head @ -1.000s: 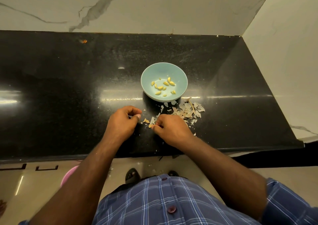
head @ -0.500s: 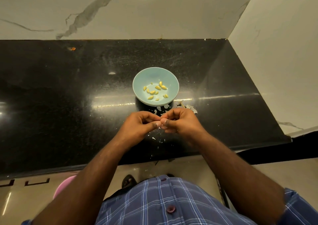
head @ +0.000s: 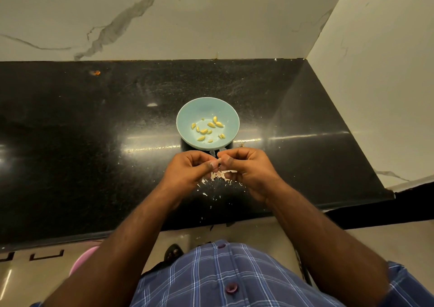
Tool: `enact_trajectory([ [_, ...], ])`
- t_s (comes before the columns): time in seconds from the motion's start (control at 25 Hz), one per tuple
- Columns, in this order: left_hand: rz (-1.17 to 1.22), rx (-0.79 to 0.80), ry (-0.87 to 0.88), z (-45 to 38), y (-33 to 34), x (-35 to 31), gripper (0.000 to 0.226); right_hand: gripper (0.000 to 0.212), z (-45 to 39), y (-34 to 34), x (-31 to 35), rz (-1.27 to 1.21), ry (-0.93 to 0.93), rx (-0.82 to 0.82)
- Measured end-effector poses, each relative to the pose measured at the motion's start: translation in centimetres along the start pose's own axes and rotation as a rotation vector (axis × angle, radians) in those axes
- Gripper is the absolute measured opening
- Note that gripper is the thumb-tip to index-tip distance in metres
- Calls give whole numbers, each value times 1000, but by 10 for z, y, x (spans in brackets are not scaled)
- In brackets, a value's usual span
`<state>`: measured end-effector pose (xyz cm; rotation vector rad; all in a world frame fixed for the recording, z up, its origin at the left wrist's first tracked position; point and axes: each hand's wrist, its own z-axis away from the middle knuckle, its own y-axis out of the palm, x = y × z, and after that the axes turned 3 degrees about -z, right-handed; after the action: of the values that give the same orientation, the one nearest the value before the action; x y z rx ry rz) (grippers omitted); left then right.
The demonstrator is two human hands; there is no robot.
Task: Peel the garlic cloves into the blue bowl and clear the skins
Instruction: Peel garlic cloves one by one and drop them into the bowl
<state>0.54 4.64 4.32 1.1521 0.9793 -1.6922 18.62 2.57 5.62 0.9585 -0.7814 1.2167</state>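
The left hand (head: pixel 187 168) and the right hand (head: pixel 246 168) meet fingertip to fingertip, raised a little over the black counter (head: pixel 70 142). Both have the fingers curled in, and between their tips they pinch one small pale garlic clove (head: pixel 218 160); only a thin part of it shows, so I cannot tell how much skin is on it.

Just beyond the pinch, on the far side from the person, stands one blue bowl (head: pixel 187 116), very near the knuckles. Inside it lie peeled yellow cloves (head: pixel 211 125); I count about eleven, though two or three are very small and lie close together, so the number is not sure.

Directly under the pinch and a little toward the person, torn skins (head: pixel 220 174) lie on the counter, one loose cluster with many small flakes spread around it; they are too many and too small to count. A few more bits show just to the right of the bowl, behind the right hand.

Below the counter edge, to the left of the left forearm, one pink round object (head: pixel 81 259) shows partly.
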Motion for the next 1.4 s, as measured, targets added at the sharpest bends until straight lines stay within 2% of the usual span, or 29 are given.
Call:
enact_trajectory([
  [0.12,-3,-17,13,-2,1,0,9,13,-1,-3,5,55,-57,-7],
  [0.32,-24,-45,31,-2,5,-2,5,19,-3,-5,2,342,-247,-50],
  [0.72,-81,-71,95,-6,15,3,8,36,4,8,-5,585,-369,-84],
  [1.04,-97,-118,94,-7,11,2,3,29,-4,-3,5,438,-322,-83],
  [1.4,-238,-75,102,-7,6,-4,11,21,-3,-4,2,663,-450,-55],
])
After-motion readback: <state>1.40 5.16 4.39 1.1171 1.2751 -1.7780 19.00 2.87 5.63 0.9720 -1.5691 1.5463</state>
